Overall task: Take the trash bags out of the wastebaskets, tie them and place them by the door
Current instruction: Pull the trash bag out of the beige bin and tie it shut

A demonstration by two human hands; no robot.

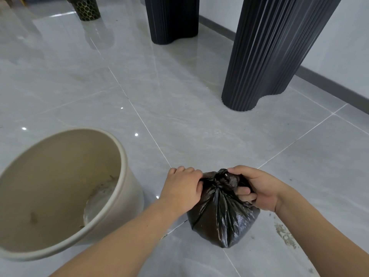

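A small black trash bag [221,214] sits on the grey tile floor at the lower middle, its neck gathered into a twisted bunch at the top. My left hand [182,187] grips the bag's neck from the left. My right hand [255,187] grips it from the right, fingers curled into the plastic. A beige round wastebasket [117,188] stands at the lower left, tilted toward me, with no bag in it and some stains on its bottom.
Two dark ribbed table legs stand ahead: a near table leg [269,62] on the right and a far table leg [172,21] at the back. A black-and-gold perforated stand [86,10] is at the top left. A wall with a grey baseboard [327,80] runs along the right. Dirt smears [283,234] mark the floor by my right forearm.
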